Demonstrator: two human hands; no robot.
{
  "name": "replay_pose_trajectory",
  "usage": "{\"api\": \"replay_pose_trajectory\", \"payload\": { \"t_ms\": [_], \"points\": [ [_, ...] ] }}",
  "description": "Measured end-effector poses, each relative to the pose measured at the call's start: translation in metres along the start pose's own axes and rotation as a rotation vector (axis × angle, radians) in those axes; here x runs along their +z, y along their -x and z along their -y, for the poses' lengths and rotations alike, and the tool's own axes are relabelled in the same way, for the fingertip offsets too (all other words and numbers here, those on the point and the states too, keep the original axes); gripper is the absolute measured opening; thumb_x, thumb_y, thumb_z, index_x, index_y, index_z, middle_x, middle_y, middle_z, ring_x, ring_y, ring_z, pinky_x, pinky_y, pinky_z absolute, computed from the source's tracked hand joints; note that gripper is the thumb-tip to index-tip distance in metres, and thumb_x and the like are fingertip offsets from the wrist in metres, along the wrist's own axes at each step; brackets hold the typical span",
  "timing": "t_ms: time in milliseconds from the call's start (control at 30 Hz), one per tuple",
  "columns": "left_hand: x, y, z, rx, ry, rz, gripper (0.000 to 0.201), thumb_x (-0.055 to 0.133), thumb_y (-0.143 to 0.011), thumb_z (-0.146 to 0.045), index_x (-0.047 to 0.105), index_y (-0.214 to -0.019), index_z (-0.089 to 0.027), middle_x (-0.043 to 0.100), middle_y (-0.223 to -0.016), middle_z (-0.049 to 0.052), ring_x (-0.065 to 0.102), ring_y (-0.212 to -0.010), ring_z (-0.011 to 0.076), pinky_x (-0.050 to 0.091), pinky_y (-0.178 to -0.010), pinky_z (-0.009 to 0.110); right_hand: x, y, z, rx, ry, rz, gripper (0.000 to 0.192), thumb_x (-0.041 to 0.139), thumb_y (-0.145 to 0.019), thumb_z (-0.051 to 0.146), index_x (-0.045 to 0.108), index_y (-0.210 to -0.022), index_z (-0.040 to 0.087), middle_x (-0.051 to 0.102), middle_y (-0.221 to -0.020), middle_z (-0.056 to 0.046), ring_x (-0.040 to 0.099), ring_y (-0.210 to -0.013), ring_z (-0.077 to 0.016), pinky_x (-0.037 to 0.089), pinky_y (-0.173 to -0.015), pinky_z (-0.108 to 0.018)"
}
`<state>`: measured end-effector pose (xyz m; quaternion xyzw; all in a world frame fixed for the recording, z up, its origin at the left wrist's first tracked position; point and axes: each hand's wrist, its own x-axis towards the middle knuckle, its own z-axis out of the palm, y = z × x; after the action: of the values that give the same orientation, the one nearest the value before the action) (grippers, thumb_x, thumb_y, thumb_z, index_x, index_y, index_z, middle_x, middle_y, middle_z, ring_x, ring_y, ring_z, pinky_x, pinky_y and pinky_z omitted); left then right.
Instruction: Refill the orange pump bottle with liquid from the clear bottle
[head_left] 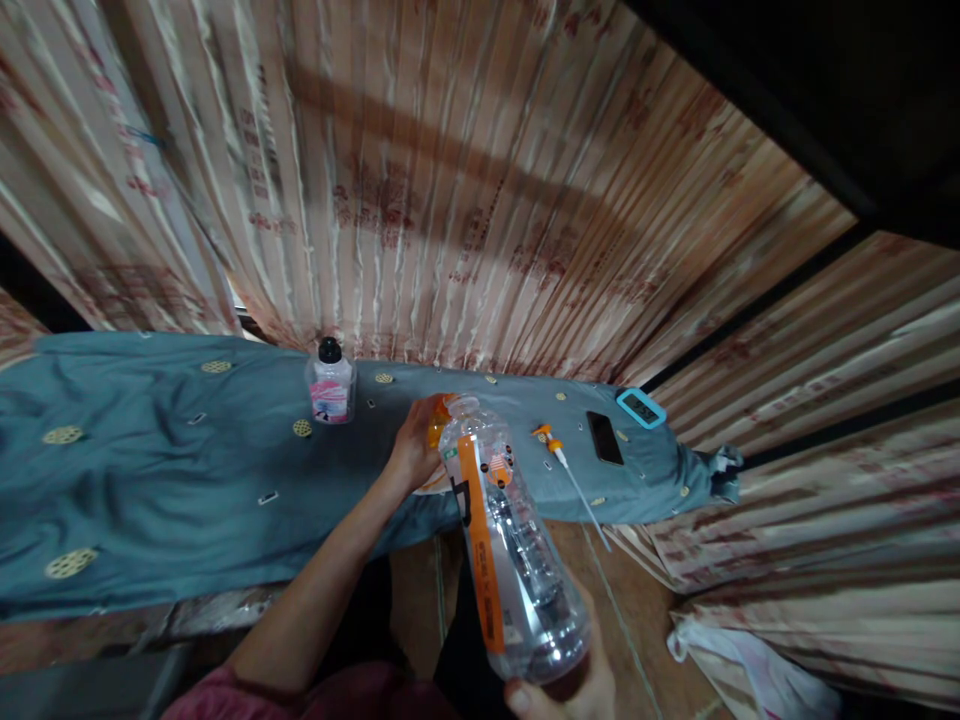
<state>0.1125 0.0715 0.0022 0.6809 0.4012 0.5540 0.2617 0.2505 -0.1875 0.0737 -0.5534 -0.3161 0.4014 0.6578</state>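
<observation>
My right hand (574,690) grips a large clear plastic bottle (525,560) near its base. The bottle has an orange and white label and is tilted, its uncapped mouth pointing away from me over the cloth. At that mouth my left hand (416,445) is closed around an orange see-through container (438,428), mostly hidden by my fingers and the bottle. Whether the two touch, I cannot tell. Below the left hand shows part of a pale round shape with an orange line. To the right lies a pump dispenser (555,449) with an orange head and a long tube.
A teal patterned cloth (225,480) covers the long narrow surface. On it stand a clear bottle with a black cap and pink label (331,385), a dark phone (604,438) and a blue-framed digital timer (642,408). Printed curtains (450,200) hang behind. A white bag (742,660) is low right.
</observation>
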Motion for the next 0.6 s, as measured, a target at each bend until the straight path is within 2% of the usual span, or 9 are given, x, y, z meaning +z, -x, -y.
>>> {"api": "replay_pose_trajectory", "payload": {
  "t_ms": [100,200,467,600],
  "points": [
    [-0.0019,-0.0011,-0.0036,0.018,-0.018,-0.024,0.048,0.071,-0.08,-0.025,0.06,-0.126,-0.019,0.067,-0.114,0.011,0.069,-0.103,0.0273,0.06,-0.091,0.044,0.0018,0.001,0.0023,0.009,0.0,0.0,0.099,0.098,-0.05,0.062,0.06,-0.133,0.024,0.079,-0.119,-0.011,0.078,-0.101,-0.0304,0.063,-0.082,-0.033],
    [-0.0033,-0.002,-0.0065,0.018,-0.02,-0.031,0.046,0.07,-0.08,-0.026,0.061,-0.125,-0.017,0.068,-0.113,0.012,0.069,-0.101,0.0265,0.06,-0.09,0.043,0.0027,0.0013,0.0035,-0.008,0.015,-0.009,0.099,0.098,-0.05,0.062,0.061,-0.133,0.023,0.078,-0.119,-0.012,0.078,-0.102,-0.0315,0.063,-0.082,-0.034],
    [-0.0041,-0.0025,-0.0097,0.007,-0.007,-0.019,0.044,0.07,-0.08,-0.026,0.063,-0.123,-0.018,0.068,-0.112,0.011,0.069,-0.102,0.0289,0.06,-0.09,0.043,0.0036,0.0029,0.002,-0.001,-0.046,-0.013,0.095,0.101,-0.05,0.056,0.064,-0.131,0.027,0.079,-0.12,-0.007,0.078,-0.099,-0.0245,0.061,-0.083,-0.027],
    [-0.0022,-0.0028,-0.0098,0.009,0.017,-0.039,0.041,0.07,-0.08,-0.027,0.064,-0.12,-0.021,0.069,-0.11,0.01,0.069,-0.102,0.028,0.061,-0.088,0.042,0.0028,0.003,0.0014,-0.011,-0.048,0.008,0.093,0.1,-0.052,0.055,0.064,-0.133,0.027,0.08,-0.116,-0.008,0.078,-0.099,-0.0264,0.062,-0.083,-0.03]
  ]
}}
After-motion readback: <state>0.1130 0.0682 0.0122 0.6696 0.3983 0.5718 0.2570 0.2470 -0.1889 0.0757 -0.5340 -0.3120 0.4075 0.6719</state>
